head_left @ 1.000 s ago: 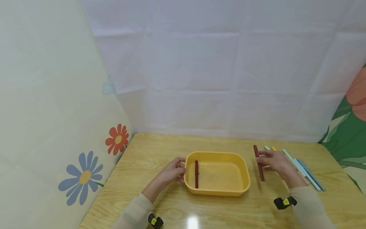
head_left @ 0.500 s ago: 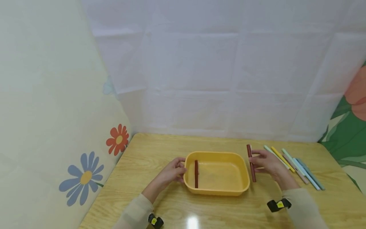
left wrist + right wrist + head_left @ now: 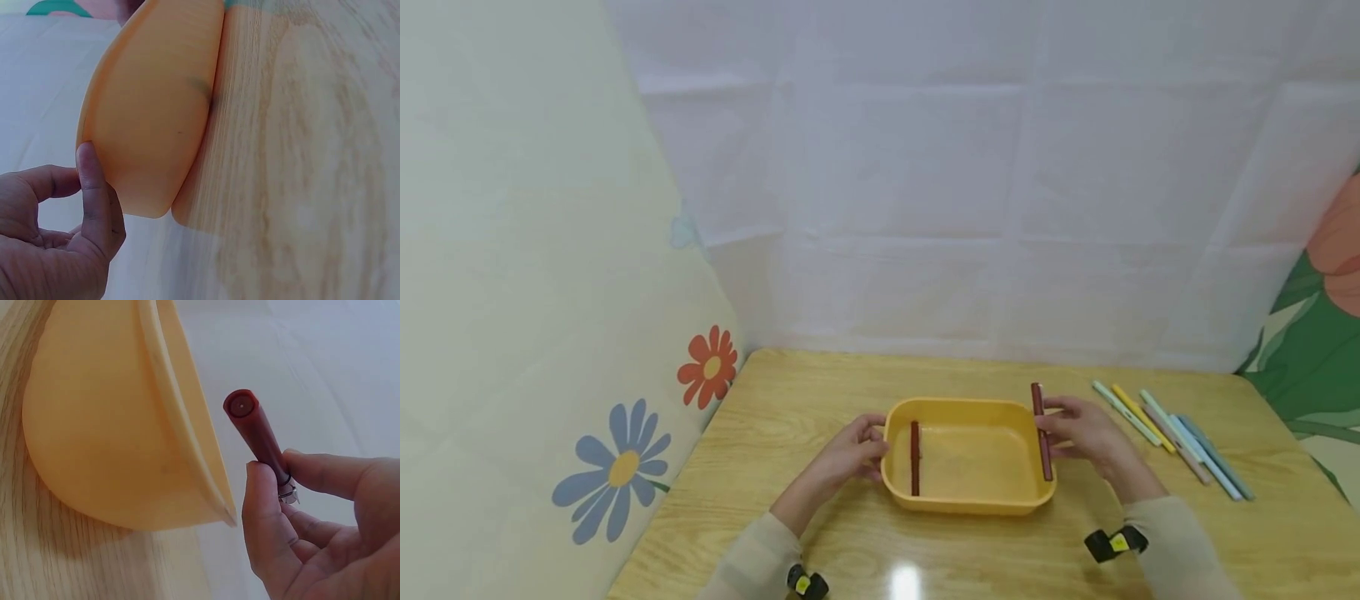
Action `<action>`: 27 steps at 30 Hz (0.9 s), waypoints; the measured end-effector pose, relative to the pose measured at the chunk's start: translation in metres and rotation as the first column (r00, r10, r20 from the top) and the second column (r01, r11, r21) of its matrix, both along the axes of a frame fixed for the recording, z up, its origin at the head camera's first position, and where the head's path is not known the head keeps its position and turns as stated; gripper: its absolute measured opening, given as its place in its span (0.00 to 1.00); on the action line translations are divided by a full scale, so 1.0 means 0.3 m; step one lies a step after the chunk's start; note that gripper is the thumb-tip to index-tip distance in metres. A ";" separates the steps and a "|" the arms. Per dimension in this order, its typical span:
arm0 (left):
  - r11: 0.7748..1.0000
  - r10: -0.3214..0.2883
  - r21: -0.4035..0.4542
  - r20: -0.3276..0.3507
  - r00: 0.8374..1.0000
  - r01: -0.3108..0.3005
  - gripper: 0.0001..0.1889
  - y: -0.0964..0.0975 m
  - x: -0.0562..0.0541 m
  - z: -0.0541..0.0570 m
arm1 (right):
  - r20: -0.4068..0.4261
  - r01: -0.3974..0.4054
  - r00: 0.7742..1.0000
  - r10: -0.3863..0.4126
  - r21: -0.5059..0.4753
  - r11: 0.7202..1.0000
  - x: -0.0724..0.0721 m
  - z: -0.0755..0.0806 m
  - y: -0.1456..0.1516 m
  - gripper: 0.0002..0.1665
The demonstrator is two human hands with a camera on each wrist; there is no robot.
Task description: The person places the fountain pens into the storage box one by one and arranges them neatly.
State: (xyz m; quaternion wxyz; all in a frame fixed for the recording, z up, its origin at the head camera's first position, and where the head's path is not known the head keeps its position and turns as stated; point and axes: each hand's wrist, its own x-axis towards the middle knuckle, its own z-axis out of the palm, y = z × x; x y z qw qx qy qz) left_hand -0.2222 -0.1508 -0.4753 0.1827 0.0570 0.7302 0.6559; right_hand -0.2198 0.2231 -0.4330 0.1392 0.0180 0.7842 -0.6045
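My right hand (image 3: 1086, 435) pinches a dark red pen (image 3: 1041, 433) between thumb and fingers. The pen stands over the right rim of a yellow plastic tray (image 3: 977, 505); the right wrist view shows its round end and a metal clip close to the fingers (image 3: 265, 512). Inside the tray, near its left wall, lies a second dark red pen (image 3: 915, 458). At the tray's left end my left hand (image 3: 848, 452) holds the rim, one fingertip against the outer wall in the left wrist view and another finger curled at the edge.
Several pens lie on the wooden table (image 3: 820, 383) to the right, among them a yellow pen (image 3: 1142, 417), a pale green pen (image 3: 1126, 412) and a grey-blue pen (image 3: 1213, 458). A white cloth (image 3: 887, 208) hangs behind the table.
My right hand has carried the dark red pen leftward, from beside the tray to over its right rim. The left hand and the tray stay in place.
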 end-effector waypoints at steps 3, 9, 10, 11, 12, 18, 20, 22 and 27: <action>1.000 0.007 0.002 0.000 1.000 -0.007 0.27 0.002 0.000 -0.002 | -0.001 -0.011 1.000 0.011 -0.009 1.000 0.001 0.003 -0.018 0.34; 1.000 0.018 -0.001 0.002 1.000 -0.018 0.28 0.001 0.000 -0.009 | -0.006 -0.022 1.000 0.022 -0.017 1.000 0.000 -0.004 -0.051 0.34; 1.000 0.018 -0.001 0.004 1.000 -0.018 0.28 0.002 0.000 -0.009 | -0.005 -0.018 1.000 0.018 -0.019 1.000 0.000 -0.006 -0.057 0.34; 1.000 0.017 0.001 0.003 1.000 -0.017 0.28 0.001 0.001 -0.008 | -0.006 -0.018 1.000 0.018 -0.018 1.000 -0.001 -0.007 -0.062 0.34; 1.000 0.017 0.002 0.003 1.000 -0.017 0.28 0.000 0.002 -0.007 | -0.005 -0.018 1.000 0.018 -0.019 1.000 0.000 -0.007 -0.068 0.34; 1.000 0.017 0.000 -0.005 1.000 -0.017 0.28 0.001 0.006 -0.008 | 0.007 -0.004 1.000 0.004 -0.018 1.000 0.003 -0.012 -0.092 0.33; 1.000 0.017 0.000 -0.006 1.000 -0.017 0.27 0.002 0.005 -0.010 | 0.010 0.000 1.000 0.000 -0.012 1.000 0.003 -0.013 -0.098 0.33; 1.000 0.017 0.003 -0.009 1.000 -0.017 0.27 0.003 0.003 -0.012 | 0.009 0.001 1.000 -0.001 -0.005 1.000 0.004 -0.013 -0.104 0.33; 1.000 0.012 0.012 -0.009 1.000 -0.012 0.27 0.002 -0.003 -0.016 | 0.011 -0.001 1.000 0.001 -0.014 1.000 0.007 -0.010 -0.124 0.32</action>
